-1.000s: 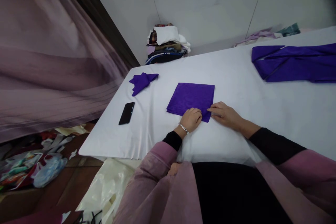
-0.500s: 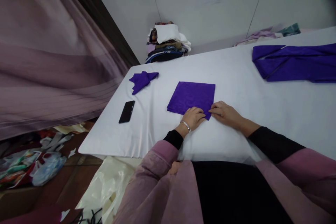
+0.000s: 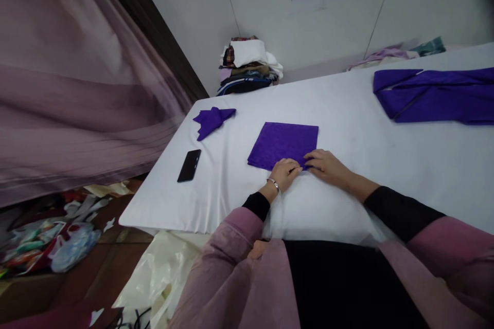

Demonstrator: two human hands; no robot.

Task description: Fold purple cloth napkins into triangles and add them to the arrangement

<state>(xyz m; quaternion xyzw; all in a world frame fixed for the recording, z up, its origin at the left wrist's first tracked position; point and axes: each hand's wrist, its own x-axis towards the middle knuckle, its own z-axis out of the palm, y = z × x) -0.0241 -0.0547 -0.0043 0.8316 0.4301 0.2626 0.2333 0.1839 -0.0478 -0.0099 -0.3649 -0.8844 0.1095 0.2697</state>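
Note:
A purple cloth [image 3: 283, 140], folded into a flat four-sided piece, lies on the white-covered table [image 3: 347, 123] in front of me. At its near edge my left hand [image 3: 284, 174] is closed, fingertips together on the fabric. My right hand [image 3: 326, 165] grips the near right corner, its fingers bent over the edge and close to the left fingertips. Part of that corner is hidden under the fingers.
A small crumpled purple cloth [image 3: 213, 121] and a black phone [image 3: 189, 165] lie on the left. To the right is a longer folded purple cloth [image 3: 432, 95]. Stacked clothes [image 3: 249, 69] stand beyond the far edge. A mauve curtain [image 3: 85, 87] hangs at left.
My right hand has moved slightly left, over the cloth's near right corner. The corner tip that stuck out towards me is now turned in or covered. My left hand stays at the near edge.

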